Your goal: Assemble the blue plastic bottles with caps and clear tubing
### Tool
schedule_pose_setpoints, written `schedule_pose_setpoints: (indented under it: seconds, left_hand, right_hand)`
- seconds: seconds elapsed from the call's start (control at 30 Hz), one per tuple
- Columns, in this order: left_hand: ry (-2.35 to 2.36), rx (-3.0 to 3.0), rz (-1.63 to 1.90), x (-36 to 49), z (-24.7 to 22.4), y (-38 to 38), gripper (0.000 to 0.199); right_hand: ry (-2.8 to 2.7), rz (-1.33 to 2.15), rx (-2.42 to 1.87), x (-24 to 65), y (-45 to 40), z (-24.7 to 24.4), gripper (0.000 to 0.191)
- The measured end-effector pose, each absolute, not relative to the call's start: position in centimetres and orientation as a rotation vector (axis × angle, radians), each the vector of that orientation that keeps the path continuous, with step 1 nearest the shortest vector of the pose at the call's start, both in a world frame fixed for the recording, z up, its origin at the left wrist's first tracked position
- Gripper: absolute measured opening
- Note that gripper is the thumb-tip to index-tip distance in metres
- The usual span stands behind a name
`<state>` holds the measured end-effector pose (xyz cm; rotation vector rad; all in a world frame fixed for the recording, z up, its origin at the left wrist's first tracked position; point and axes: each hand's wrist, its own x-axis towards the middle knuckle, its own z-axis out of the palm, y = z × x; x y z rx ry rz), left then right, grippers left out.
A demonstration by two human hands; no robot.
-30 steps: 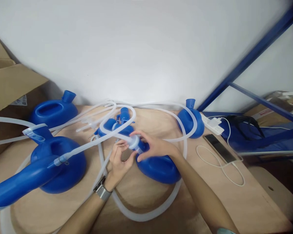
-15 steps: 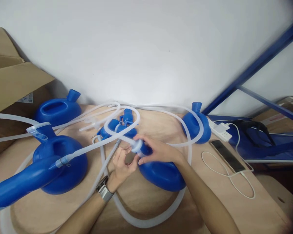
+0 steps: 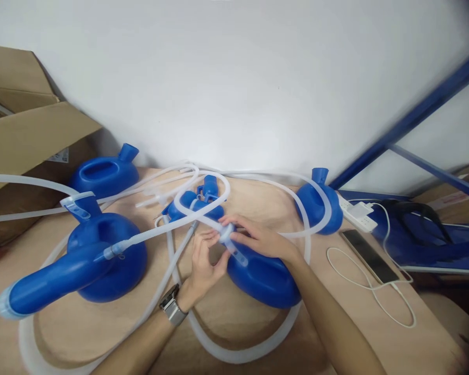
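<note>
A blue plastic urinal bottle [image 3: 263,278] lies on the table under my hands, its neck pointing left and away. A translucent cap [image 3: 226,233] with a strap [image 3: 239,256] sits at the neck, and a whitish hose [image 3: 203,220] runs out of it. My left hand [image 3: 207,258] pinches the cap's near left side between fingers and thumb. From above, my right hand [image 3: 256,237] curls its fingers over the cap and neck. Those fingers partly hide the joint, so I cannot tell how firmly the cap is seated.
On the left stand another capped bottle [image 3: 113,276] with a blue tubular piece [image 3: 58,278], a further bottle [image 3: 105,174] and a cardboard box [image 3: 42,140]. Small blue parts [image 3: 209,188] lie behind. At right are a bottle [image 3: 316,205], a power strip [image 3: 357,214] and a phone [image 3: 370,256].
My right hand has shifted its fingers further over the cap, and the strap now lies exposed over the bottle. My left hand stays at the cap. The whole view has shifted slightly.
</note>
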<state>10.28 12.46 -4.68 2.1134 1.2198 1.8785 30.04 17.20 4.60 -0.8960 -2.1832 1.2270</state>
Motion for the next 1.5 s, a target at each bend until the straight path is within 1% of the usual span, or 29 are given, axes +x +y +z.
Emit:
schedule_pose_setpoints:
  seconds: [0.17, 0.4, 0.57, 0.67, 0.8, 0.87, 0.97, 1.03, 1.1, 1.17, 1.23, 1.43, 1.5]
  left_hand:
    - [1.219, 2.099, 1.88, 10.3, -4.6, 12.5, 0.022]
    - [1.175, 2.219, 1.937, 10.0, -4.8, 12.8, 0.026]
    - [1.145, 2.226, 1.958, 10.1, -4.9, 13.2, 0.026]
    - [1.112, 2.224, 1.96, 9.8, -4.6, 13.6, 0.028]
    - [1.081, 2.386, 1.823, 8.3, -3.3, 13.9, 0.026]
    - [1.105, 2.531, 1.743, 7.4, -2.3, 13.9, 0.031]
    - [1.098, 2.796, 1.62, 6.4, -0.7, 14.1, 0.043]
    - [1.02, 2.96, 1.542, 6.3, 0.0, 14.4, 0.046]
    - [0.918, 3.038, 1.533, 6.4, 0.3, 14.7, 0.045]
    - [0.87, 2.993, 1.602, 6.7, 0.2, 14.9, 0.046]
    - [0.886, 2.882, 1.676, 7.0, -0.1, 15.0, 0.049]
    - [0.905, 2.632, 1.767, 7.4, -0.7, 15.0, 0.058]
    - [0.907, 2.591, 1.792, 7.6, -0.6, 15.0, 0.059]
  right_hand:
    - [-2.256, 1.125, -0.809, 30.1, 17.1, 4.8, 0.027]
    - [-2.291, 1.074, -0.779, 30.0, 17.1, 5.0, 0.015]
    - [-2.267, 1.118, -0.768, 30.1, 17.2, 4.8, 0.015]
    - [-2.16, 1.268, -0.791, 30.3, 17.2, 4.3, 0.024]
    - [-2.038, 1.447, -0.848, 30.6, 17.1, 3.8, 0.059]
    - [-2.041, 1.468, -0.904, 30.8, 17.1, 3.7, 0.069]
    - [-2.086, 1.49, -0.972, 31.0, 17.2, 3.6, 0.072]
    - [-2.097, 1.481, -0.989, 31.2, 17.2, 3.5, 0.074]
    - [-2.107, 1.457, -0.991, 31.4, 17.3, 3.4, 0.082]
    - [-2.135, 1.433, -1.0, 31.4, 17.3, 3.4, 0.091]
    - [-2.162, 1.412, -1.025, 31.4, 17.3, 3.6, 0.093]
    - [-2.075, 1.472, -1.087, 31.0, 17.0, 4.2, 0.091]
    - [-2.035, 1.488, -1.082, 30.9, 16.8, 4.6, 0.086]
